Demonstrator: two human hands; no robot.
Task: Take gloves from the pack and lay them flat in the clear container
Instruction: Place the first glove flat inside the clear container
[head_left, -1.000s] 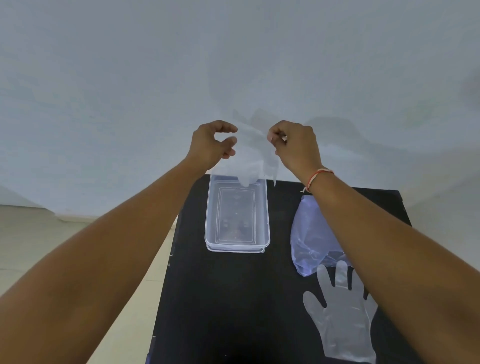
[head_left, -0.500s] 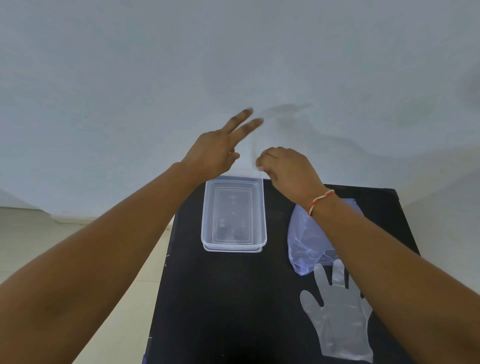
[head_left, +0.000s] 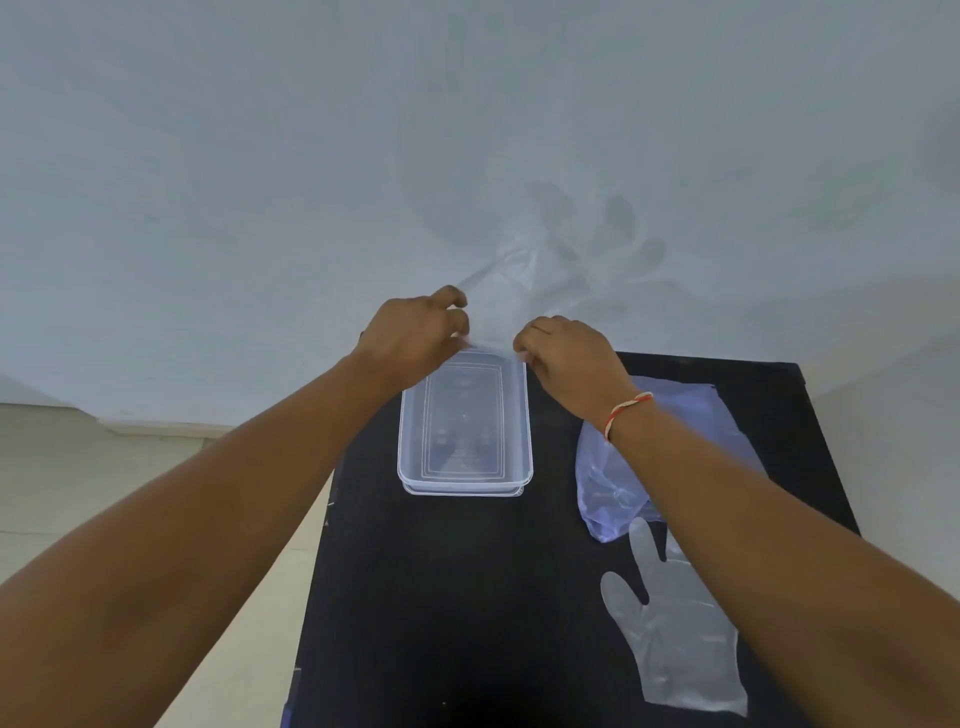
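Note:
My left hand and my right hand each pinch the cuff edge of a thin clear glove, which stretches up and away from me in front of the wall, just over the far end of the clear container. The container sits on the black table with nothing visible inside. The bluish glove pack lies to its right, partly under my right forearm. A second clear glove lies flat on the table near me, fingers pointing away.
The black table is narrow; its left edge drops to a pale tiled floor. A plain white wall rises right behind the table's far edge.
My left hand, open with fingers spread half a second ago, has closed on the glove again. Both hands have dropped toward the container's far end, and the glove now fans out above them.

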